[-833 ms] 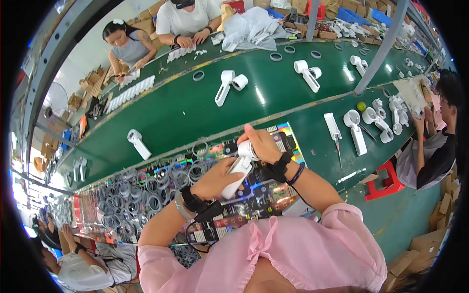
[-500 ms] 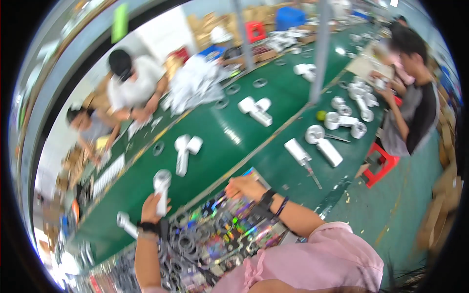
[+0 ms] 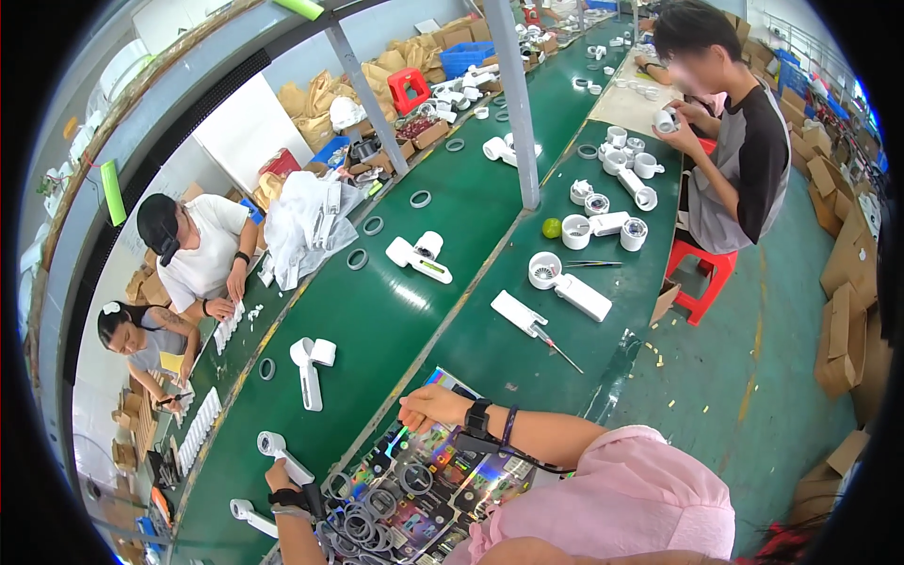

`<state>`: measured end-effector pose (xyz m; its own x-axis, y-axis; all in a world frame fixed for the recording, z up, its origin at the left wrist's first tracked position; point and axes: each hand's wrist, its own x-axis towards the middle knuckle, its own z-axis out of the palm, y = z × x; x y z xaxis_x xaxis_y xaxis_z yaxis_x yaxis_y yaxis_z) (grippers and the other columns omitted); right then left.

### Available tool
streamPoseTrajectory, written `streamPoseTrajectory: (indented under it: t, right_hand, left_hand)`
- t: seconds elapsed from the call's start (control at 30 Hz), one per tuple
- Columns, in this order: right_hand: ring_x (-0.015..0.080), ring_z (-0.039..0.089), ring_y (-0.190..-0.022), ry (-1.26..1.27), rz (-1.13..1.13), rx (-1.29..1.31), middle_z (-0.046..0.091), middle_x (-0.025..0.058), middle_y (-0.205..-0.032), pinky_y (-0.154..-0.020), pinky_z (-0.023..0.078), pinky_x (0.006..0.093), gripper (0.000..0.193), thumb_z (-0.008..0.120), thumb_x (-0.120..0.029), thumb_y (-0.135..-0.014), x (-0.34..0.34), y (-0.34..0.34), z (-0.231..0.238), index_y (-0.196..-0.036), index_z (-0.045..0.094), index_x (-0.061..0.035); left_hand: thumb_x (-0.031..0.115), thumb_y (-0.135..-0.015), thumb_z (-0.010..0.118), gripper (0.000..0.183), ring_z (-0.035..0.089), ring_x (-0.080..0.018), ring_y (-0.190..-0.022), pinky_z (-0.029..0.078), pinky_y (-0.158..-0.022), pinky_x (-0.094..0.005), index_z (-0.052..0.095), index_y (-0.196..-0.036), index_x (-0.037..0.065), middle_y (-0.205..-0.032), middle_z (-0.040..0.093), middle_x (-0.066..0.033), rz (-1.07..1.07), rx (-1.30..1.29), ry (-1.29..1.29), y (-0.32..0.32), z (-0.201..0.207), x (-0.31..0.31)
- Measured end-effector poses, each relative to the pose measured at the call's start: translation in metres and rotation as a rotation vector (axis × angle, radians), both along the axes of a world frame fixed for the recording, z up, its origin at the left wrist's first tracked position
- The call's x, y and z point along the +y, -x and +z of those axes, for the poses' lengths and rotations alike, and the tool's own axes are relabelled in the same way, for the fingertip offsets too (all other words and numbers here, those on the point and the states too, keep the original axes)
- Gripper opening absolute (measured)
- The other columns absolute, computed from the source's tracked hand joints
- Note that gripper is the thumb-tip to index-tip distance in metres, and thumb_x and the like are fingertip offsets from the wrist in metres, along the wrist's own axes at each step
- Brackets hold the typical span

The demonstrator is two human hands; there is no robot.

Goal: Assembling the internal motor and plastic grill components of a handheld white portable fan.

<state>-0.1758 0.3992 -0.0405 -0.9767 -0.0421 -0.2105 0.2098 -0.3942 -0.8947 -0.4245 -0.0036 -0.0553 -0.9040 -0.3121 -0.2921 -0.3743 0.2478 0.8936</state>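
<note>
My left hand (image 3: 279, 476) is closed around the handle of a white handheld fan (image 3: 294, 463) low over the green belt, its round head pointing away from me. Beside it another white fan piece (image 3: 252, 516) lies on the belt. My right hand (image 3: 433, 408) is curled closed above the near ledge; whatever its fingers may hold is hidden. Below it are shiny printed sheets (image 3: 471, 490) and a heap of grey rings (image 3: 367, 523). Past my left hand, a white fan with a side piece (image 3: 309, 372) lies on the belt.
On the right-hand bench are a screwdriver (image 3: 557, 348), a white handle shell (image 3: 516, 313), an open fan (image 3: 574, 292), a green ball (image 3: 552, 228) and several fan parts. A grey post (image 3: 516, 113) rises from the bench edge. Co-workers sit on both sides; a red stool (image 3: 702, 282) stands right.
My left hand has lowered the white fan toward the belt, closer to me. My right hand has shifted slightly left and stays curled. The view has turned toward the right.
</note>
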Motion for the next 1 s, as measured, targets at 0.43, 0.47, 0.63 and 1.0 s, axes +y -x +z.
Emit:
streamPoseTrajectory:
  t: [0.43,0.47,0.63,1.0]
  right_hand:
    - [0.0209,0.069,-0.078,0.040,-0.007,0.031,0.069,0.0137,-0.091,-0.063,0.057,0.0321,0.046,0.050,-0.042,-0.098,0.003,0.003,-0.014,-0.096,0.064,0.0019]
    - [0.0212,0.069,-0.079,0.045,0.010,0.042,0.069,0.0141,-0.092,-0.064,0.058,0.0331,0.047,0.050,-0.042,-0.097,0.001,0.004,-0.010,-0.097,0.064,0.0019]
    - [0.0202,0.068,-0.080,0.039,0.037,0.054,0.068,0.0119,-0.090,-0.064,0.059,0.0327,0.046,0.049,-0.042,-0.097,-0.002,0.007,-0.011,-0.097,0.064,0.0015]
    - [0.0176,0.068,-0.079,0.025,0.041,0.063,0.068,0.0088,-0.092,-0.063,0.057,0.0307,0.046,0.049,-0.044,-0.097,-0.004,0.008,-0.018,-0.103,0.063,-0.0010]
  left_hand:
    - [0.036,-0.077,0.074,0.063,0.061,-0.0262,-0.096,0.046,-0.086,-0.0366,0.055,-0.115,-0.010,-0.102,0.064,-0.0192,-0.573,0.241,0.607,0.079,0.025,0.120]
    - [0.038,-0.074,0.076,0.064,0.061,-0.0286,-0.096,0.047,-0.087,-0.0378,0.056,-0.112,-0.009,-0.101,0.064,-0.0204,-0.570,0.302,0.700,0.084,0.017,0.122]
    - [0.036,-0.068,0.077,0.057,0.062,-0.0411,-0.095,0.048,-0.085,-0.0452,0.059,-0.101,-0.007,-0.097,0.065,-0.0259,-0.647,0.259,1.051,0.088,-0.009,0.147]
    - [0.008,-0.086,0.059,0.031,0.067,-0.0235,-0.071,0.059,-0.053,-0.0368,0.047,-0.113,0.000,-0.090,0.062,-0.0122,-0.688,0.058,-0.201,-0.069,0.093,0.204]
